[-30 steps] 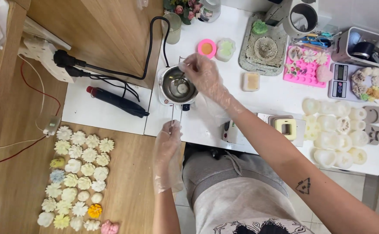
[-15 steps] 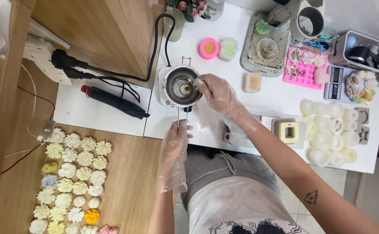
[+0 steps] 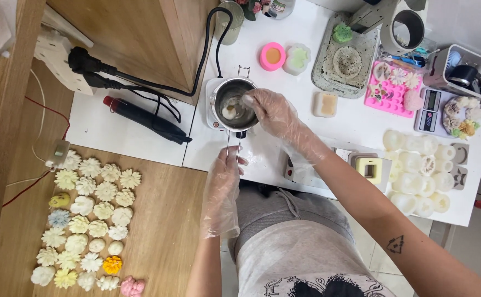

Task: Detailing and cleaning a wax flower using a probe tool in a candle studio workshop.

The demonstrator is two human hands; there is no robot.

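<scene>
- Head view: the left hand (image 3: 222, 190), in a thin clear glove, pinches the wire handle (image 3: 233, 144) of a small metal pot (image 3: 234, 104) that sits on a white hot plate (image 3: 213, 110) on the white table (image 3: 284, 137)
- The right hand (image 3: 276, 113), also gloved, reaches over the pot's rim with fingers curled; whether it grips a stirrer or a lump of wax I cannot tell
- Judged risk: the pot holds pale melted stuff, so a glove touching the hot metal could soften or stick, and a tug on the thin handle could tip the pot and spill it towards the person's lap
- The black cable (image 3: 196, 82) runs close by the hot plate; a snag there could drag it
- A pink round mould (image 3: 273, 56) and a pale green one (image 3: 296, 59) stand behind the pot; a pink tray mould (image 3: 392, 91) and a small scale (image 3: 429, 110) lie to the right
- Wax flowers (image 3: 89, 214) lie in rows on the wooden board at left
</scene>
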